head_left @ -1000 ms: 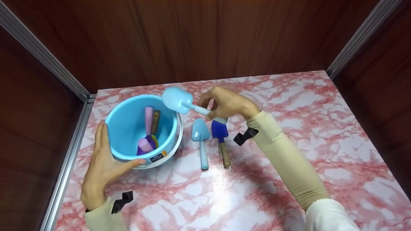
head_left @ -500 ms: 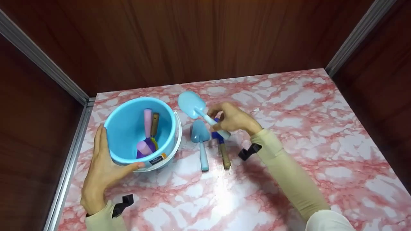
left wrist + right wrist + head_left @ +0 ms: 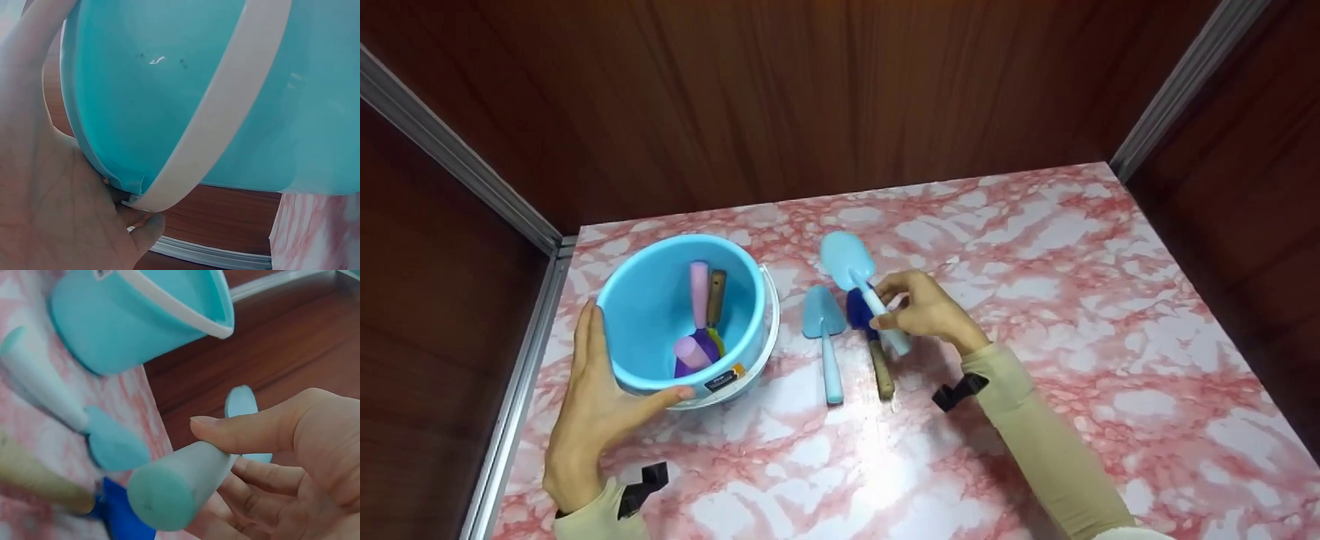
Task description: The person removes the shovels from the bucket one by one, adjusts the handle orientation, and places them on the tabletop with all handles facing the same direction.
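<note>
My right hand (image 3: 922, 307) pinches a light blue trowel (image 3: 846, 259) by its pale handle between thumb and fingers. Its rounded blade points away from me, and the handle passes over a dark blue trowel (image 3: 880, 371) with a wooden grip. Beside that lies a second light blue trowel (image 3: 823, 319) with a narrower blade. On the left, my left hand (image 3: 592, 405) rests its straight fingers and spread thumb against a light blue bucket (image 3: 641, 315). Inside stand a purple tool with a pink handle (image 3: 699, 296), another pink handle (image 3: 692, 352) and a wooden handle (image 3: 717, 296).
A white carrying handle (image 3: 225, 107) hangs down the bucket's outside. Red-and-white marbled tabletop (image 3: 1035, 262) lies under everything. Dark wood panels (image 3: 810, 97) with metal corner strips (image 3: 1185, 97) enclose the back and both sides.
My right hand has brought the light blue trowel from over the bucket's rim rightward and nearer to me, above the dark blue trowel. My left hand has stayed at the bucket.
</note>
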The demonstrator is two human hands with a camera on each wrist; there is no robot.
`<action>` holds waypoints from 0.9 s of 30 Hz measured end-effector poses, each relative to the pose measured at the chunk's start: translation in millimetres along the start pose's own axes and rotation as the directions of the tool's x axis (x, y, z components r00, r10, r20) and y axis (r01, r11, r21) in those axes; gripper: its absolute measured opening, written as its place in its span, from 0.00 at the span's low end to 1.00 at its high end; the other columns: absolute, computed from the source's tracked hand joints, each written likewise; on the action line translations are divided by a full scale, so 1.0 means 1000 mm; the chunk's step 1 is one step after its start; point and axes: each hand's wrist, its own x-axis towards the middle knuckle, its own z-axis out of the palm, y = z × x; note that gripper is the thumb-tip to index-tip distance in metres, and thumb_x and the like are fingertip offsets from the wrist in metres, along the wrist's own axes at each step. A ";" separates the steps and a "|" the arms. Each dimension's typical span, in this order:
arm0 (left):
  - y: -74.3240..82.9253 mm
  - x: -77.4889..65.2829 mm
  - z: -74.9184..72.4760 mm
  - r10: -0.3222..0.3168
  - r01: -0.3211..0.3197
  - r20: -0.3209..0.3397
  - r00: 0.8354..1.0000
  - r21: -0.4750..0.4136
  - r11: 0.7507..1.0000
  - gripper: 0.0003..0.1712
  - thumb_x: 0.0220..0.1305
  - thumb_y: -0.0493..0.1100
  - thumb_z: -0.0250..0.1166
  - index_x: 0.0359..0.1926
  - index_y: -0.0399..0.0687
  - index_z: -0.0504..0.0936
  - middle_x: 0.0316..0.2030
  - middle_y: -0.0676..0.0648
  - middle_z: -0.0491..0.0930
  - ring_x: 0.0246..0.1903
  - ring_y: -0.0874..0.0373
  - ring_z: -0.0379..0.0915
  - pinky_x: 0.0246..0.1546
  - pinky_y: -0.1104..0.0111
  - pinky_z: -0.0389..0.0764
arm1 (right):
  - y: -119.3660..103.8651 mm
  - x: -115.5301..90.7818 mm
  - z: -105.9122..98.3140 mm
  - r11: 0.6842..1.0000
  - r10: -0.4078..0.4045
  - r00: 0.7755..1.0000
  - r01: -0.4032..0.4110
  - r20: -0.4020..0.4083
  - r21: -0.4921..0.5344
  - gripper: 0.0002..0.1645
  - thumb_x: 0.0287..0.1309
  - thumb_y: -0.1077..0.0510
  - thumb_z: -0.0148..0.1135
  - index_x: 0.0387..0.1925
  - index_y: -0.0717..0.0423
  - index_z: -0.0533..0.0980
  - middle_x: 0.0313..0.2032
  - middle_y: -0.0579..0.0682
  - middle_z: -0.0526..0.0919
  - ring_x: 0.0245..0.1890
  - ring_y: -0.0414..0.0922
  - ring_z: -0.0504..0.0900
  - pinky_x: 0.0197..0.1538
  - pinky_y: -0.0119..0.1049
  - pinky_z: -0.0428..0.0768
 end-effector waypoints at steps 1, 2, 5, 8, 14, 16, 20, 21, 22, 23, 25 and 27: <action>0.000 0.000 0.000 -0.003 0.003 0.001 1.000 0.007 1.000 0.89 0.38 0.58 0.91 0.87 0.65 0.34 0.85 0.46 0.42 0.77 0.32 0.51 0.66 0.26 0.70 | 0.004 -0.002 0.000 1.000 0.008 1.000 -0.008 -0.019 0.014 0.16 0.51 0.66 0.80 0.43 0.59 0.86 0.40 0.54 0.86 0.40 0.48 0.82 0.41 0.36 0.80; 0.001 -0.001 0.000 -0.005 0.005 0.003 1.000 0.013 1.000 0.89 0.38 0.59 0.91 0.87 0.65 0.34 0.85 0.46 0.41 0.77 0.32 0.51 0.66 0.26 0.70 | 0.008 -0.004 0.000 1.000 0.012 0.999 -0.011 -0.038 0.027 0.16 0.51 0.66 0.81 0.43 0.60 0.86 0.39 0.54 0.86 0.41 0.48 0.82 0.42 0.36 0.80; 0.002 -0.002 -0.001 -0.002 0.002 0.004 1.000 0.027 1.000 0.90 0.38 0.60 0.91 0.87 0.65 0.33 0.85 0.45 0.42 0.77 0.32 0.51 0.66 0.26 0.70 | 0.020 -0.008 0.003 0.997 0.049 0.995 -0.043 -0.085 0.071 0.18 0.51 0.65 0.80 0.45 0.62 0.85 0.40 0.55 0.85 0.42 0.48 0.81 0.45 0.37 0.80; 0.002 -0.002 -0.002 -0.001 0.001 0.010 1.000 0.034 0.999 0.89 0.39 0.60 0.90 0.87 0.65 0.32 0.85 0.44 0.42 0.77 0.31 0.51 0.65 0.26 0.71 | 0.027 -0.012 0.006 0.988 0.106 0.988 -0.093 -0.111 0.119 0.20 0.52 0.64 0.80 0.47 0.64 0.84 0.41 0.57 0.85 0.40 0.48 0.81 0.42 0.36 0.81; 0.001 -0.003 0.001 -0.002 0.002 0.004 1.000 0.031 1.000 0.90 0.38 0.60 0.91 0.87 0.63 0.31 0.85 0.44 0.40 0.77 0.31 0.50 0.66 0.26 0.69 | 0.036 -0.017 0.005 0.973 0.170 0.975 -0.143 -0.140 0.182 0.22 0.53 0.63 0.81 0.49 0.64 0.83 0.43 0.57 0.85 0.38 0.47 0.81 0.34 0.34 0.81; 0.001 -0.003 0.002 -0.008 0.008 0.011 1.000 0.037 0.999 0.91 0.39 0.60 0.90 0.87 0.63 0.31 0.86 0.44 0.38 0.77 0.30 0.49 0.67 0.26 0.69 | 0.038 -0.020 0.004 0.970 0.175 0.973 -0.144 -0.153 0.195 0.21 0.53 0.64 0.80 0.48 0.66 0.83 0.42 0.58 0.85 0.37 0.46 0.81 0.33 0.33 0.81; 0.003 0.000 0.001 -0.011 0.010 0.021 1.000 0.047 0.999 0.90 0.40 0.61 0.90 0.87 0.64 0.30 0.86 0.44 0.37 0.78 0.30 0.49 0.66 0.26 0.69 | 0.042 -0.022 0.001 0.967 0.188 0.966 -0.150 -0.177 0.207 0.21 0.52 0.64 0.80 0.47 0.66 0.83 0.41 0.58 0.85 0.35 0.46 0.81 0.34 0.32 0.82; 0.003 0.000 0.001 -0.010 0.009 0.020 1.000 0.046 0.999 0.90 0.41 0.61 0.90 0.87 0.65 0.30 0.86 0.44 0.38 0.77 0.30 0.49 0.66 0.26 0.70 | 0.043 -0.022 0.000 0.966 0.192 0.965 -0.153 -0.177 0.208 0.21 0.53 0.63 0.80 0.48 0.67 0.83 0.41 0.57 0.85 0.35 0.46 0.81 0.34 0.32 0.82; 0.003 0.000 0.000 -0.011 0.010 0.018 1.000 0.045 0.999 0.89 0.41 0.61 0.89 0.87 0.65 0.30 0.86 0.44 0.38 0.77 0.30 0.49 0.65 0.26 0.70 | 0.044 -0.021 0.000 0.965 0.196 0.965 -0.159 -0.175 0.207 0.22 0.53 0.63 0.80 0.48 0.66 0.83 0.41 0.57 0.85 0.36 0.46 0.81 0.35 0.32 0.83; 0.003 0.000 -0.001 -0.011 0.010 0.017 1.000 0.044 0.999 0.89 0.41 0.61 0.90 0.87 0.65 0.30 0.86 0.44 0.38 0.77 0.30 0.49 0.65 0.25 0.70 | 0.044 -0.021 0.000 0.964 0.202 0.964 -0.164 -0.174 0.208 0.22 0.53 0.62 0.80 0.49 0.66 0.83 0.41 0.57 0.85 0.36 0.46 0.81 0.34 0.33 0.83; 0.002 -0.001 -0.002 -0.009 0.009 0.016 1.000 0.041 0.999 0.89 0.41 0.61 0.90 0.87 0.65 0.30 0.85 0.44 0.38 0.77 0.29 0.49 0.64 0.25 0.71 | 0.046 -0.021 0.000 0.960 0.219 0.961 -0.181 -0.172 0.213 0.23 0.54 0.62 0.80 0.50 0.67 0.84 0.41 0.56 0.86 0.37 0.46 0.82 0.33 0.33 0.84; 0.002 -0.002 -0.001 -0.006 0.006 0.013 1.000 0.036 0.999 0.90 0.40 0.61 0.90 0.87 0.66 0.30 0.85 0.44 0.39 0.77 0.30 0.50 0.64 0.25 0.70 | 0.048 -0.021 0.000 0.955 0.240 0.956 -0.201 -0.171 0.218 0.23 0.55 0.63 0.80 0.51 0.67 0.84 0.41 0.56 0.86 0.37 0.46 0.82 0.31 0.34 0.85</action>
